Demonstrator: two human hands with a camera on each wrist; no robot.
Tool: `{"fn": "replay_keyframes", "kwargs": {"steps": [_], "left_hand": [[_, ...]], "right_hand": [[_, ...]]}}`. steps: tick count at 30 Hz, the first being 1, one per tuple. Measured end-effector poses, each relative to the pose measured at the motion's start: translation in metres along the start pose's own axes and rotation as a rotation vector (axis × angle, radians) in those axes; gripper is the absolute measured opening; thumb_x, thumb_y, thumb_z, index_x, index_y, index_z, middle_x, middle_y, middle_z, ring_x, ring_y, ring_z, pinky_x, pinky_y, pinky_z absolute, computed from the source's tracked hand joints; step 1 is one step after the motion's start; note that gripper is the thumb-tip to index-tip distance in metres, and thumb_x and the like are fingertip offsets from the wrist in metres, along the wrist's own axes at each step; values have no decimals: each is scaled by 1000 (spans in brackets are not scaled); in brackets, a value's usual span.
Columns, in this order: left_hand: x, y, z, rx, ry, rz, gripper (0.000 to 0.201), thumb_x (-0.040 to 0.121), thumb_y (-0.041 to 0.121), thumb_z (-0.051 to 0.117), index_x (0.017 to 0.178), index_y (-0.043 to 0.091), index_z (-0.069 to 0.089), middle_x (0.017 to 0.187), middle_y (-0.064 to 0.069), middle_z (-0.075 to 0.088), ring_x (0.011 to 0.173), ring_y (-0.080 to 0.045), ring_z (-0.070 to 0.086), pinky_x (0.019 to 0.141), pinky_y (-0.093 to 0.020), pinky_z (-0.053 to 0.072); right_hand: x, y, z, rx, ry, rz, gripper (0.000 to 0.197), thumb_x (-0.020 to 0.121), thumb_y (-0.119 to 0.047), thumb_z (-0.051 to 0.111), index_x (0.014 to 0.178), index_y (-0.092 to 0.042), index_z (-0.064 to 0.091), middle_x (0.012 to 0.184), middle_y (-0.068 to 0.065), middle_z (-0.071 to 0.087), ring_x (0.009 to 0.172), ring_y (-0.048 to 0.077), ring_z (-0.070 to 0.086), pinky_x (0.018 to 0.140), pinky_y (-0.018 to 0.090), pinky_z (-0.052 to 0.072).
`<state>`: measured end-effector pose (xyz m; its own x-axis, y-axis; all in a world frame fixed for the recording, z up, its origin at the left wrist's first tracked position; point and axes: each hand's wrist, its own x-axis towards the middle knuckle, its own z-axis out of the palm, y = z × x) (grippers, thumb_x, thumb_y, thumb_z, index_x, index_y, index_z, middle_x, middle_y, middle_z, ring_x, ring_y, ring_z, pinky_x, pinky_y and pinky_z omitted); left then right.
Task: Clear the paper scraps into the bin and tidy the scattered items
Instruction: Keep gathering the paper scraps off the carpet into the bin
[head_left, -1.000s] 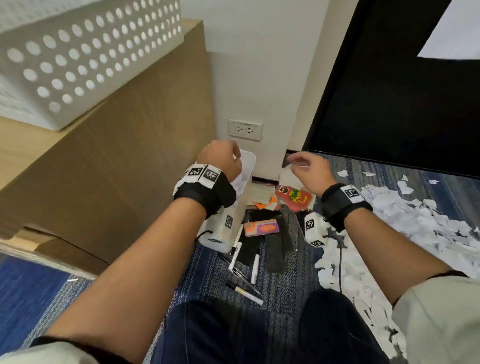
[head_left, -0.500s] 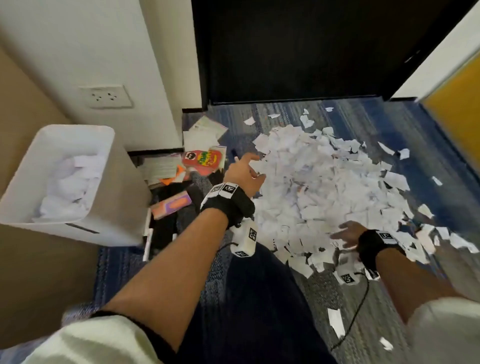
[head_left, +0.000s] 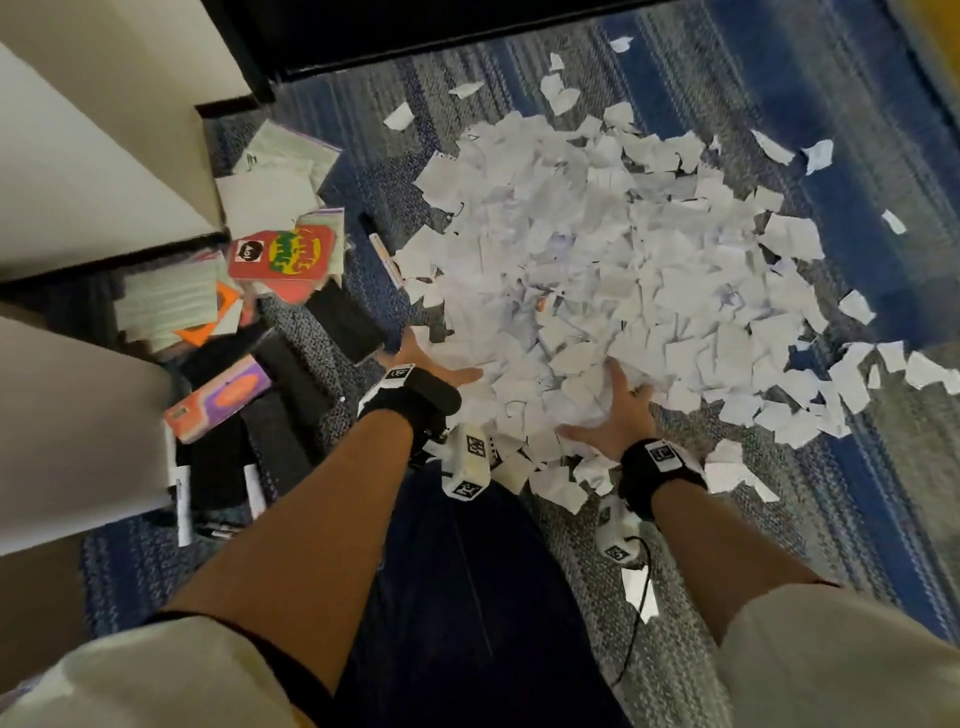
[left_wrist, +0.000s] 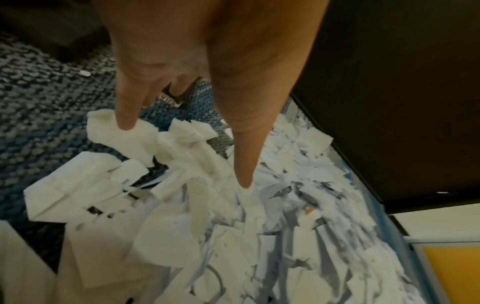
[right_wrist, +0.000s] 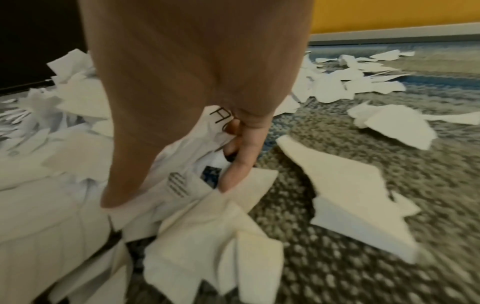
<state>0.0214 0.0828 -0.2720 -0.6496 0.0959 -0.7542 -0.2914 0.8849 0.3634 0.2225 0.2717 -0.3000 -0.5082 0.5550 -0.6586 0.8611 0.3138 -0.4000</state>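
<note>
A wide pile of white paper scraps (head_left: 597, 270) covers the blue-grey carpet. Both my hands lie at its near edge, about a hand's width apart. My left hand (head_left: 441, 366) is spread, and in the left wrist view its straight fingers (left_wrist: 241, 156) touch the scraps (left_wrist: 207, 226) with their tips. My right hand (head_left: 618, 400) is also spread, thumb pointing left, with fingers (right_wrist: 239, 164) pushed under loose scraps (right_wrist: 202, 226). The white bin (head_left: 78, 436) stands at the left; its inside is hidden.
Scattered beside the bin are a red card pack (head_left: 283, 254), an orange-and-purple box (head_left: 218, 397), lined notepads (head_left: 166, 301), black strips (head_left: 343, 317) and pens (head_left: 182, 509). A dark door (head_left: 415, 21) lies beyond. Stray scraps (head_left: 815, 156) dot the carpet at right.
My view swung from the bin to the pile. Both hands dropped from above the bin onto the scraps, then drew closer together at the pile's near edge.
</note>
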Motion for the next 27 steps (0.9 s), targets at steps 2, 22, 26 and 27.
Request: {"fn": "replay_keyframes", "kwargs": {"steps": [2, 22, 26, 27], "left_hand": [[-1, -4, 9, 119, 63, -28, 133, 53, 60, 86, 155, 21, 10, 159, -19, 8, 145, -39, 18, 118, -50, 20], [4, 34, 87, 425, -8, 328, 63, 74, 18, 80, 127, 17, 46, 130, -15, 34, 114, -39, 50, 94, -42, 48], [6, 31, 77, 322, -82, 341, 58, 82, 27, 74, 132, 16, 49, 128, -14, 54, 116, -36, 55, 93, -41, 49], [5, 29, 75, 301, -78, 352, 57, 83, 30, 72, 134, 15, 50, 130, -13, 56, 118, -35, 55, 95, -40, 48]], "right_hand": [[6, -5, 3, 13, 32, -15, 118, 57, -46, 92, 150, -37, 21, 153, 17, 8, 120, 47, 51, 98, 50, 49], [42, 1, -3, -273, -167, -105, 57, 89, -33, 69, 141, -19, 51, 148, 21, 36, 140, 35, 31, 111, 44, 34], [43, 1, -6, -268, -180, -110, 52, 90, -30, 67, 138, -17, 53, 145, 19, 42, 137, 33, 35, 108, 42, 35], [41, -1, -8, -259, -179, -105, 50, 90, -31, 66, 136, -16, 54, 143, 18, 45, 135, 32, 37, 107, 40, 36]]}}
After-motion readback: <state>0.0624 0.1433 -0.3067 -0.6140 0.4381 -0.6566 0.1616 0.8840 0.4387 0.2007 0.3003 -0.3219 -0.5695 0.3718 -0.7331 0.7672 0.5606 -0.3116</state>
